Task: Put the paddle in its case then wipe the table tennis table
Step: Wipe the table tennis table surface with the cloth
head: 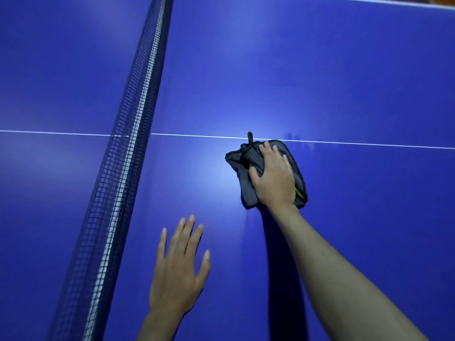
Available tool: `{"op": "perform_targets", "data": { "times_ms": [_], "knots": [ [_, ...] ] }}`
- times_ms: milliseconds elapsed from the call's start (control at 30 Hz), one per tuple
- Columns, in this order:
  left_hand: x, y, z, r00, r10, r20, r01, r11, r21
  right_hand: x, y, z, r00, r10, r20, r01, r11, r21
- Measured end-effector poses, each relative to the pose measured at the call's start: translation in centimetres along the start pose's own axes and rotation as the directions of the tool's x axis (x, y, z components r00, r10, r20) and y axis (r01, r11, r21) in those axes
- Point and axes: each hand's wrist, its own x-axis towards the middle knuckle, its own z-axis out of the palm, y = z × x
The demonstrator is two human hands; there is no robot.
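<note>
Wiping step in hand. I see neither paddle nor case in view, so I judge the first step done, though I cannot confirm it.

My right hand presses a bunched grey cloth flat on the blue table. The grip here: fingers spread over the top of the cloth, thumb hooked into a fold on its net side, so it is partly pinching the fabric while pushing down. The cloth's far edge touches the white centre line; a small dark loop sticks out just beyond the fingertips.

My left hand lies nearer to me than the cloth, fingers straight and spread, holding nothing. Whether it rests on the table or hovers just over it, I cannot tell.

The net runs to the left of both hands, well apart from the cloth.

Next move, as I judge it: sweep the cloth along the surface, keeping pressure even so the fabric does not roll up, and avoid snagging the loop in the net mesh.
</note>
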Motion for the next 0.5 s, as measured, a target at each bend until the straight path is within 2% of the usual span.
{"op": "perform_targets", "data": {
  "times_ms": [267, 500],
  "knots": [
    [0.3, 0.0, 0.2, 1.000, 0.010, -0.013, -0.010, 1.000, -0.015, 2.0, 0.2, 0.6, 1.000, -0.020, 0.004, 0.020, 1.000, 0.000],
    [0.3, 0.2, -0.2, 0.995, 0.041, -0.089, -0.052, 0.990, -0.130, -6.5, -2.3, 0.9, 0.999, -0.033, -0.003, 0.033, 0.999, 0.014]
  ]
}}
